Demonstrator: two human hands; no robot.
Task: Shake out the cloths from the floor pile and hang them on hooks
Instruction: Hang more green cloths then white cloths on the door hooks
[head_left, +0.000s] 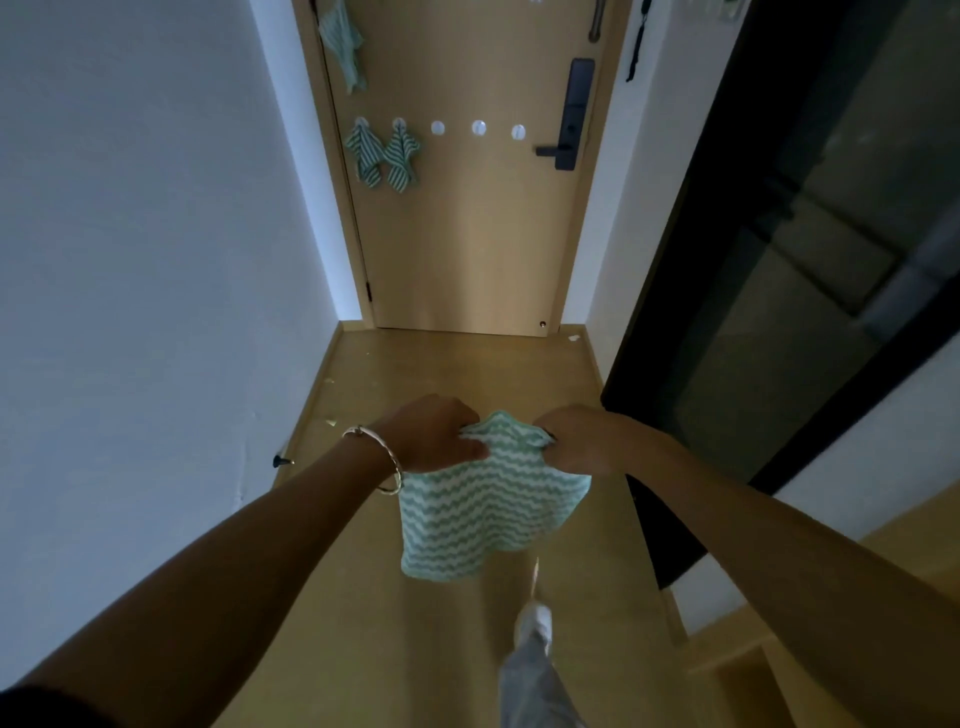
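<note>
A green-and-white wavy-striped cloth (483, 509) hangs spread between my hands, in the air above the wooden floor. My left hand (431, 434) grips its top left corner and my right hand (576, 436) grips its top right corner. Ahead, on the wooden door (467, 234), two matching striped cloths (384, 156) hang side by side on the leftmost hooks of a row. Three round white hooks (478, 128) to their right are bare. Another pale green cloth (340, 41) hangs higher up at the door's left edge.
A narrow hallway runs to the door, with a white wall (156, 234) on the left and a dark glass panel (805, 234) on the right. A black lock handle (569, 119) sticks out of the door. My leg and white shoe (535, 623) are below the cloth.
</note>
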